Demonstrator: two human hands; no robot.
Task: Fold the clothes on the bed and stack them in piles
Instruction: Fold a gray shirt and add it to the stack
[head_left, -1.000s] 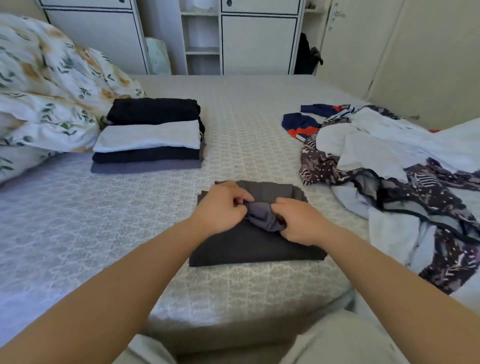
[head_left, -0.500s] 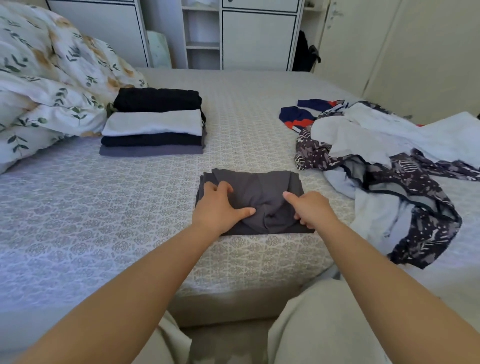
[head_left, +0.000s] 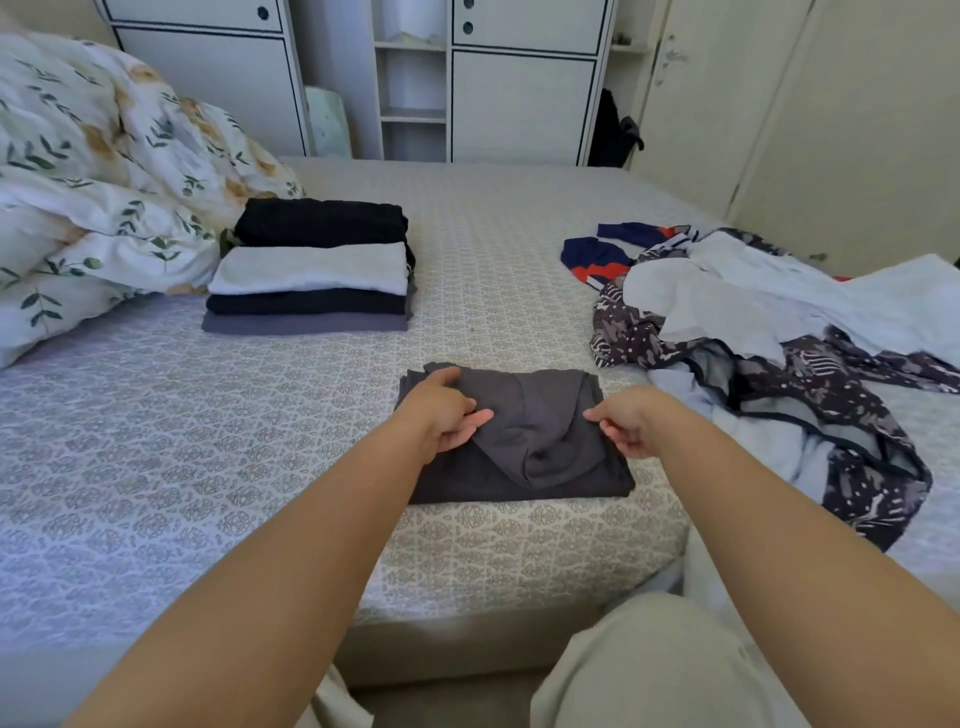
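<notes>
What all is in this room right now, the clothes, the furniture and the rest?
dark grey folded garment: one, charcoal, near edge of the bed, between the hands
folded pile: one stack of four, black, white, black, grey-purple from the top, left on the bed
unfolded clothes heap: one, white, navy-patterned, navy and red, right on the bed
bed: one, patterned grey-white cover
floral bedding: white with green and yellow, far left
cabinets: white, behind the bed
dark bag: one, black, beside the cabinets
left hand: resting on the garment's left side
right hand: at its right edge, fingers loosely curled
</notes>
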